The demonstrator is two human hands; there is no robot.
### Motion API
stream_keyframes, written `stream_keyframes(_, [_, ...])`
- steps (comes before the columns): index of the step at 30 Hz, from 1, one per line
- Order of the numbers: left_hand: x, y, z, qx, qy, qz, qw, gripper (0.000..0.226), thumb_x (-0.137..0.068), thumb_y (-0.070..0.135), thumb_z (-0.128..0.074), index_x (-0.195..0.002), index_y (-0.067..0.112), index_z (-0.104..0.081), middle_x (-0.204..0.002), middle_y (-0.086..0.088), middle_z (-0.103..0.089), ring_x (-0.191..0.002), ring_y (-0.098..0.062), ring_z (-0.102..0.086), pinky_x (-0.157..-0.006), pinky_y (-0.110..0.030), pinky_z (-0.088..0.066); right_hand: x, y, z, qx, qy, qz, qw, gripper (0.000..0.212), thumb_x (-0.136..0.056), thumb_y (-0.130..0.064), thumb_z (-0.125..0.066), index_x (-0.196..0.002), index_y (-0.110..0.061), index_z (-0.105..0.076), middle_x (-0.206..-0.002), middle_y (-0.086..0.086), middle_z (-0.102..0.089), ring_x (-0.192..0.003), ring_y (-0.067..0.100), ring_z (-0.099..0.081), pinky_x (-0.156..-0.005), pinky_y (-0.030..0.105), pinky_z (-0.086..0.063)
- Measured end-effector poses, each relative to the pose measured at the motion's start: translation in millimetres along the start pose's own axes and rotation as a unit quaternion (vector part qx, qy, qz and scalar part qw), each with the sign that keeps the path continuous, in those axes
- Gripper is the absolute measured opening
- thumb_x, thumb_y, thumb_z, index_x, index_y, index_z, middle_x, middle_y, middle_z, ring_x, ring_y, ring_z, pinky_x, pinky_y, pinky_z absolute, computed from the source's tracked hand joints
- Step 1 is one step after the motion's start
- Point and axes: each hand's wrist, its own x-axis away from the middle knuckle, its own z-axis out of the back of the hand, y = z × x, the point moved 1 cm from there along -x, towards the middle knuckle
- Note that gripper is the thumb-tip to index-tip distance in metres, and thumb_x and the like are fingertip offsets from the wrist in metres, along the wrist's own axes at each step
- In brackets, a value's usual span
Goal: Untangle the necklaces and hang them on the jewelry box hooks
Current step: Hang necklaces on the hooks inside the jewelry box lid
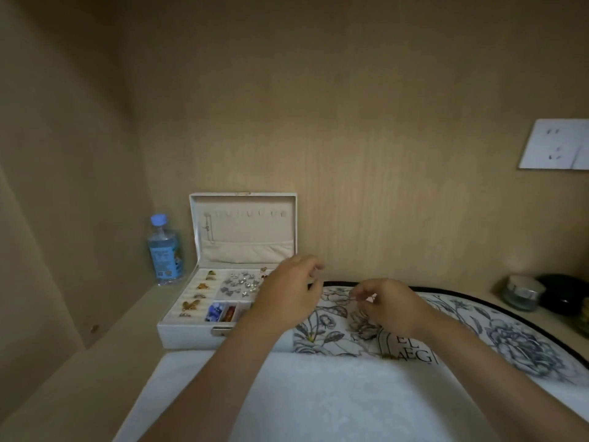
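A white jewelry box (178, 333) stands open at the left, its lid upright against the wall. A row of small hooks (247, 214) runs across the inside of the lid, and one thin necklace (207, 229) hangs from the leftmost hook into the lid pocket. My left hand (287, 293) hovers over the box's right edge with fingers curled. My right hand (387, 303) is just to its right over the floral cloth, fingertips pinched on a thin chain (352, 298) that is barely visible. Whether the chain reaches my left hand is unclear.
The box tray holds rings, earrings and coloured beads (220, 313). A water bottle (164, 250) stands left of the box. A floral cloth (478, 333) and a white towel (318, 397) lie in front. A glass jar (524, 293) and a dark object (564, 293) sit at the right.
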Motion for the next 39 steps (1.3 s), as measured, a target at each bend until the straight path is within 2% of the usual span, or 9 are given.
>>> stream_keyframes(5, [-3.6,11.8,-51.2,-0.02,-0.174,0.03,0.984,0.024,-0.095,0.018,-0.054,-0.107,0.027,-0.072,-0.108,0.008,-0.07,-0.091,-0.01,-0.064,-0.082,-0.026,-0.054,13.4,19.8,-5.9,-0.002,-0.035,0.013,0.999,0.016,-0.09,-0.023,-0.07,-0.103,-0.031,-0.076,-0.093,-0.019,-0.071,-0.076,-0.012,-0.06,-0.072,0.002,-0.042])
stream_keyframes(8, [-4.8,11.4,-56.4,-0.095,-0.227,0.02,0.969,0.023,-0.091,0.021,-0.058,-0.104,0.032,-0.073,-0.11,0.012,-0.07,-0.1,-0.008,-0.062,-0.088,-0.024,-0.049,15.6,21.9,-14.8,-0.017,-0.075,0.023,0.997,0.006,-0.083,-0.033,-0.077,-0.089,-0.032,-0.077,-0.081,-0.017,-0.073,-0.074,-0.005,-0.065,-0.07,0.011,-0.049])
stream_keyframes(11, [-7.5,8.9,-54.9,-0.092,-0.263,0.021,0.96,0.019,-0.087,0.025,-0.064,-0.101,0.032,-0.074,-0.101,0.014,-0.072,-0.092,-0.004,-0.063,-0.078,-0.019,-0.046,12.6,22.3,-23.6,-0.007,-0.074,0.024,0.997,0.012,-0.076,-0.041,-0.08,-0.086,-0.036,-0.077,-0.079,-0.025,-0.07,-0.073,-0.005,-0.065,-0.075,0.02,-0.053])
stream_keyframes(16, [-10.2,7.5,-65.6,-0.098,-0.258,0.007,0.961,0.018,-0.083,0.034,-0.072,-0.1,0.034,-0.075,-0.096,0.015,-0.073,-0.089,-0.003,-0.064,-0.08,-0.023,-0.05,7.0,27.4,-25.0,0.048,-0.036,0.039,0.997,0.005,-0.081,-0.038,-0.075,-0.084,-0.036,-0.078,-0.075,-0.024,-0.067,-0.076,-0.003,-0.062,-0.072,0.019,-0.049])
stream_keyframes(22, [-7.2,4.8,-81.4,-0.087,-0.22,-0.056,0.97,0.009,-0.086,0.033,-0.067,-0.09,0.028,-0.073,-0.088,0.011,-0.069,-0.081,-0.005,-0.06,-0.075,-0.025,-0.05,8.4,30.3,-29.5,0.119,-0.032,0.07,0.99,0.009,-0.09,-0.033,-0.06,-0.087,-0.031,-0.068,-0.09,-0.011,-0.066,-0.082,0.007,-0.061,-0.07,0.024,-0.044])
stream_keyframes(26, [-4.7,6.8,-83.5,0.012,-0.212,-0.022,0.977,0.01,-0.097,0.023,-0.055,-0.088,0.022,-0.06,-0.091,0.008,-0.058,-0.086,-0.013,-0.057,-0.078,-0.031,-0.049,1.5,36.3,-24.1,-0.087,-0.052,0.02,0.995,0.015,-0.098,-0.025,-0.056,-0.085,-0.027,-0.064,-0.086,-0.005,-0.071,-0.083,0.012,-0.066,-0.08,0.032,-0.054])
stream_keyframes(32, [-17.3,18.9,-61.9,0.293,-0.173,0.119,0.933,0.02,-0.105,0.026,-0.041,-0.089,0.023,-0.053,-0.072,0.006,-0.061,-0.072,-0.013,-0.063,-0.078,-0.042,-0.051,-1.6,30.2,7.6,-0.395,-0.058,-0.004,0.917,0.014,-0.101,-0.016,-0.054,-0.093,-0.009,-0.064,-0.069,0.005,-0.065,-0.069,0.021,-0.061,-0.075,0.04,-0.049])
stream_keyframes(35, [-29.1,21.6,-59.2,0.39,-0.186,0.129,0.892,0.023,-0.105,0.023,-0.044,-0.084,0.017,-0.051,-0.057,0.014,-0.049,-0.052,-0.008,-0.052,-0.075,-0.044,-0.048,-0.1,34.7,20.3,-0.443,-0.074,-0.014,0.894,0.023,-0.092,-0.025,-0.062,-0.106,-0.007,-0.066,-0.066,0.003,-0.059,-0.057,0.019,-0.051,-0.065,0.035,-0.045])
stream_keyframes(39, [-39.4,25.3,-46.7,0.316,-0.15,0.119,0.929,0.025,-0.103,0.028,-0.047,-0.079,0.022,-0.053,-0.064,0.007,-0.043,-0.056,-0.012,-0.038,-0.057,-0.03,-0.033,3.3,44.6,28.1,-0.368,-0.077,-0.03,0.926,0.016,-0.089,-0.021,-0.07,-0.103,-0.016,-0.077,-0.066,0.002,-0.061,-0.052,0.014,-0.048,-0.056,0.025,-0.042])
